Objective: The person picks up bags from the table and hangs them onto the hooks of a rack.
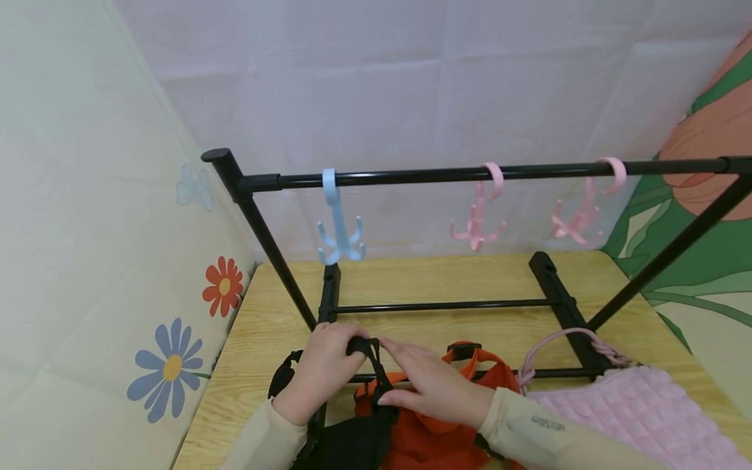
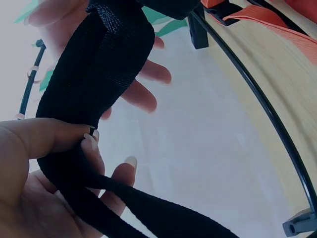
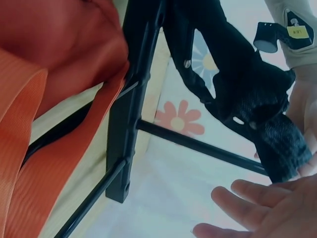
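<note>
My left hand (image 1: 329, 362) pinches the black webbing strap (image 2: 94, 74) of a black bag (image 1: 352, 444) between thumb and fingers. In the left wrist view the strap hangs in a folded loop from that pinch. The right hand (image 1: 437, 385) is just right of the strap, its fingers straight and the thumb spread apart; whether it touches the strap I cannot tell. Below the right hand lies a red-orange bag (image 1: 423, 437) with orange straps (image 3: 74, 163). Much of the black bag is cut off by the head view's lower edge.
A black rack (image 1: 411, 175) stands on the wooden table (image 1: 446, 281). On its top bar hang a blue hook (image 1: 339, 225) and two pink hooks, one mid-bar (image 1: 477, 222), the other further right (image 1: 578, 219). A quilted pink bag (image 1: 640, 405) lies at the right.
</note>
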Action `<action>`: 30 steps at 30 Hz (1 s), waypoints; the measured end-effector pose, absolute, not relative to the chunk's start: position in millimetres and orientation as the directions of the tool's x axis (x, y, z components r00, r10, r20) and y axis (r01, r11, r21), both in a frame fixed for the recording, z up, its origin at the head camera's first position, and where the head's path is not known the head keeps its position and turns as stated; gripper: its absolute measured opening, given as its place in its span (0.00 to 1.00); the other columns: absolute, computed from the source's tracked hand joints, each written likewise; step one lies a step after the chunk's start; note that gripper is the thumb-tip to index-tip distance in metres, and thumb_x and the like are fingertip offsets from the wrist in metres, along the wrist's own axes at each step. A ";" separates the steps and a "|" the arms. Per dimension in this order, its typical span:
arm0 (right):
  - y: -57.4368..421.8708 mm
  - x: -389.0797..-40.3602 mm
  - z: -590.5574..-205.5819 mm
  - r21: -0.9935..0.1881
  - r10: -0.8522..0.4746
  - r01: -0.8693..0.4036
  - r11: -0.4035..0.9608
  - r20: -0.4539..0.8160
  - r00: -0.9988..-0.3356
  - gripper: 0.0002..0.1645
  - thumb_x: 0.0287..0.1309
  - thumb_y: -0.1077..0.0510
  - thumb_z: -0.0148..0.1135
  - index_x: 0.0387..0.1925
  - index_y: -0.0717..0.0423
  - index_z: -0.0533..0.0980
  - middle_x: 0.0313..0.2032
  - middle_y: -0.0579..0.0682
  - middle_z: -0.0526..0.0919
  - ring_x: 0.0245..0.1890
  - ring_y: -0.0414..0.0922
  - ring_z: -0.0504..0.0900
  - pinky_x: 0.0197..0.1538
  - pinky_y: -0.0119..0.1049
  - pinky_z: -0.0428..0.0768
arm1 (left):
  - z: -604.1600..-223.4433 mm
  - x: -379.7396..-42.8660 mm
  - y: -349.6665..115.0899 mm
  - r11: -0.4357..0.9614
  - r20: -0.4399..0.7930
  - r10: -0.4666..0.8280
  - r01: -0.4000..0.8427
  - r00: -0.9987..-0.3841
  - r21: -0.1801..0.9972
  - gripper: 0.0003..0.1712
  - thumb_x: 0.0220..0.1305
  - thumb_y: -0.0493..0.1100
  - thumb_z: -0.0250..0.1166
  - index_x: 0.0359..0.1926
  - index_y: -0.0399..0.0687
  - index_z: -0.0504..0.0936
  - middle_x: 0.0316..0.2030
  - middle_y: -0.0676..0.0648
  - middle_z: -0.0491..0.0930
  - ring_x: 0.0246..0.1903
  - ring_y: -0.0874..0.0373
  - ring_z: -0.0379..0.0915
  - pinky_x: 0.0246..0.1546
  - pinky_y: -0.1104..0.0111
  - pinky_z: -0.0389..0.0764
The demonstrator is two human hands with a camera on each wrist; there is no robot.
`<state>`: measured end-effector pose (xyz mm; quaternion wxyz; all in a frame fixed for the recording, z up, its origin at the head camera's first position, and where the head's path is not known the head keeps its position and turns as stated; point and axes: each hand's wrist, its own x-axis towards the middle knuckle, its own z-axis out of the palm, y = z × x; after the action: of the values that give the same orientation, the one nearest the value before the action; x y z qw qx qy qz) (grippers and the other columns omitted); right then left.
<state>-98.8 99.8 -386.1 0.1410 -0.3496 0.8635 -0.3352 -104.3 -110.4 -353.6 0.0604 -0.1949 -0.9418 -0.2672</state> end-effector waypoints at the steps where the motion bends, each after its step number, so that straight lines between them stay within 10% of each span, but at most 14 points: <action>1: 98.4 -98.1 -385.4 -0.689 -0.693 -0.496 0.528 -0.014 -0.720 0.49 0.69 0.41 0.59 0.77 0.63 0.52 0.74 0.59 0.61 0.72 0.57 0.65 0.69 0.63 0.63 | -352.7 -103.8 -109.9 0.783 0.224 0.333 0.401 -0.916 0.475 0.12 0.52 0.28 0.65 0.37 0.43 0.87 0.33 0.47 0.87 0.33 0.54 0.82 0.52 0.51 0.74; 30: 86.2 -93.7 -378.8 -0.872 -0.585 -0.415 0.260 0.200 -0.786 0.20 0.74 0.58 0.55 0.62 0.61 0.71 0.56 0.58 0.82 0.56 0.51 0.82 0.58 0.45 0.79 | -338.4 -88.6 -101.0 0.715 0.448 0.302 0.511 -0.841 0.477 0.09 0.50 0.29 0.72 0.32 0.45 0.86 0.30 0.51 0.87 0.31 0.57 0.82 0.50 0.53 0.77</action>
<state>-93.7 86.2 -378.8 0.0819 -0.3169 0.7894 -0.5194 -88.6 -101.0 -338.4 0.1715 -0.2235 -0.9099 -0.3045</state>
